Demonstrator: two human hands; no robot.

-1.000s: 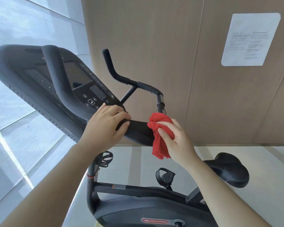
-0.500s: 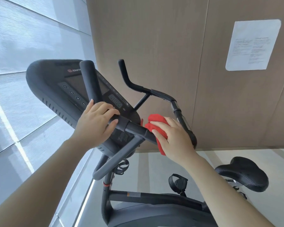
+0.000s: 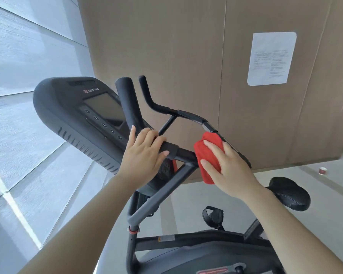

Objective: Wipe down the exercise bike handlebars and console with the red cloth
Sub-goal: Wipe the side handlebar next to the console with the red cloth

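Note:
The black exercise bike fills the middle of the view, its handlebars [image 3: 186, 113] curving up and back. The console [image 3: 71, 103], with a dark screen and a row of buttons, tilts at the left. My left hand [image 3: 145, 155] grips the near left handlebar bar, fingers curled over it. The red cloth [image 3: 208, 155] is bunched around the right side of the handlebar. My right hand [image 3: 228, 167] holds the cloth against the bar, fingers and thumb wrapped over it.
The bike's black saddle [image 3: 291, 194] sits at the right, a pedal [image 3: 213, 215] below it. A brown panelled wall carries a white paper notice [image 3: 271, 58]. A small red cup [image 3: 322, 171] stands on the pale floor at far right. Pale glazed panels run along the left.
The view has shifted, so the console and handlebars now sit further right. My right hand has slid the red cloth rightward along the handlebar. My left hand keeps its grip.

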